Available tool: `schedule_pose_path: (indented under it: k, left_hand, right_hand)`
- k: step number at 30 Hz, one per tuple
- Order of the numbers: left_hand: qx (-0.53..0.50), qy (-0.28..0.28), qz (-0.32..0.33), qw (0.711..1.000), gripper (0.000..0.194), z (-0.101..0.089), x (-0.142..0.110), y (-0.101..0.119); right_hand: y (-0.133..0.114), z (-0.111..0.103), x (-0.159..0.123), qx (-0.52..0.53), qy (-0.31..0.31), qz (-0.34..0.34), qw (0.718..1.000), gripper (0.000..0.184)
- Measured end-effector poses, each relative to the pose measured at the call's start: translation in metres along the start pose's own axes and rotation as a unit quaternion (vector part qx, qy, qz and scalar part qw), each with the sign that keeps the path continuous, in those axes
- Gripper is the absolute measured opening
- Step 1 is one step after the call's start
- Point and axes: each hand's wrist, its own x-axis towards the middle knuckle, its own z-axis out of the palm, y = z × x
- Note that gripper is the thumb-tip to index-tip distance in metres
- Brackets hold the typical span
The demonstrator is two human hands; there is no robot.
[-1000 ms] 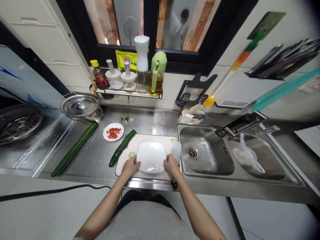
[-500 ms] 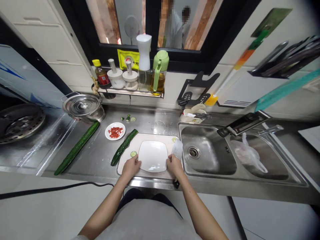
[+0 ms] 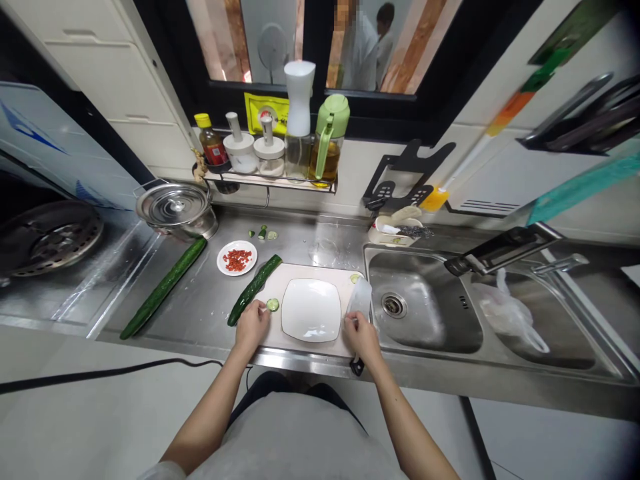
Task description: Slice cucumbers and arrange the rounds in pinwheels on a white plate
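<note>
A white square plate [image 3: 311, 310] lies on the pale cutting board [image 3: 293, 275] at the counter's front edge. My left hand [image 3: 253, 325] is off the plate's left side, its fingertips pinched at a round cucumber slice [image 3: 273, 305] on the board. A short cucumber [image 3: 254, 289] lies slanted across the board's left edge. My right hand [image 3: 363, 337] is off the plate's right side, its fingers curled over the handle of a knife [image 3: 360, 298]. The knife's blade points away from me, between the plate and the sink.
A long cucumber [image 3: 163, 288] lies on the steel counter to the left. A small dish of red chilli [image 3: 237, 258] and a lidded pot [image 3: 175, 207] stand behind it. A double sink [image 3: 420, 307] is on the right. Bottles stand on a wall rack [image 3: 273, 175]. People stand beyond the window.
Both hands have let go of the plate. The left moved to the cucumber slice and the right onto the knife handle. The view shifted slightly.
</note>
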Motion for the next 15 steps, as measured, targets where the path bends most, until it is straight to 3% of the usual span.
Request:
schedule_pose_path:
  k: [5, 15]
  left_hand:
    - [0.010, 0.028, 0.026, 0.999, 0.037, 0.008, 0.011, 0.002]
    - [0.024, 0.028, 0.049, 0.998, 0.028, 0.017, 0.014, 0.001]
  right_hand:
    - [0.001, 0.004, 0.000, 0.003, 0.001, -0.007, 1.000, 0.021]
    - [0.000, 0.003, 0.000, 0.013, -0.005, -0.009, 1.000, 0.024]
